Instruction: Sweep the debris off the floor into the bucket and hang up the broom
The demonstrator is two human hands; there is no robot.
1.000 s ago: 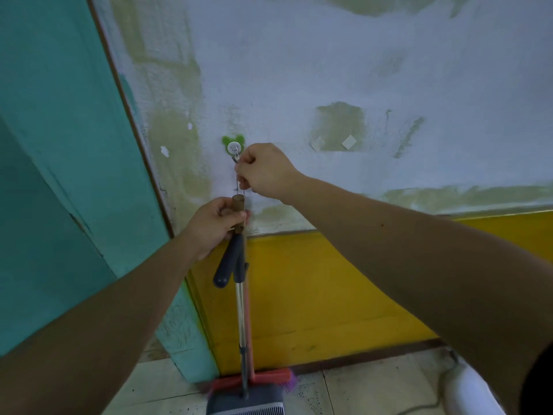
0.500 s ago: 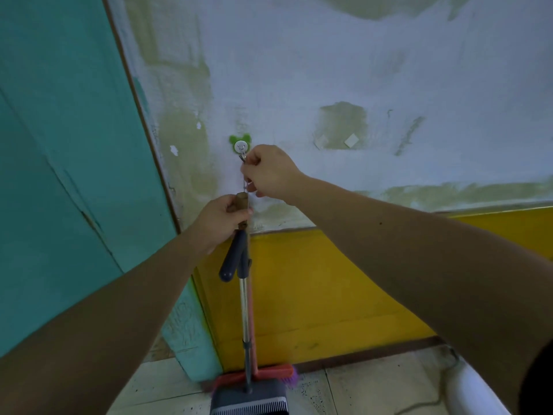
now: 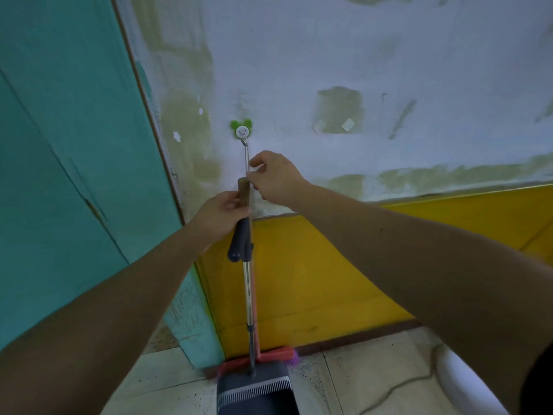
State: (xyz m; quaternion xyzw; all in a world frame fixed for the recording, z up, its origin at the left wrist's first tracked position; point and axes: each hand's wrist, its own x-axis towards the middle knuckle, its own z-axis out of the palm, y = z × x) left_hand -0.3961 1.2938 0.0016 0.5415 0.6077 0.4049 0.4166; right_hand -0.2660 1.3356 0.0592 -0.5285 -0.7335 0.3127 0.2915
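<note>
A broom stands upright against the wall, its brown wooden handle tip [image 3: 243,191] at chest height and its red head with purple bristles [image 3: 270,356] at floor level. My left hand [image 3: 220,215] grips the handle just below the tip. A thin loop of string [image 3: 247,158] runs from the tip up to a small green-and-white wall hook [image 3: 241,130] and hangs on it. My right hand [image 3: 273,176] pinches the string just above the tip. A dark grey dustpan [image 3: 254,390] with a metal pole [image 3: 247,290] stands in front of the broom.
A teal door or panel [image 3: 65,163] fills the left side. The wall is patchy white above and yellow [image 3: 329,280] below. A white rounded object [image 3: 466,381] and a thin cord [image 3: 398,390] lie on the tiled floor at lower right.
My right hand has slid down from the hook along the string, which now hangs stretched on the hook. The left hand keeps hold of the handle.
</note>
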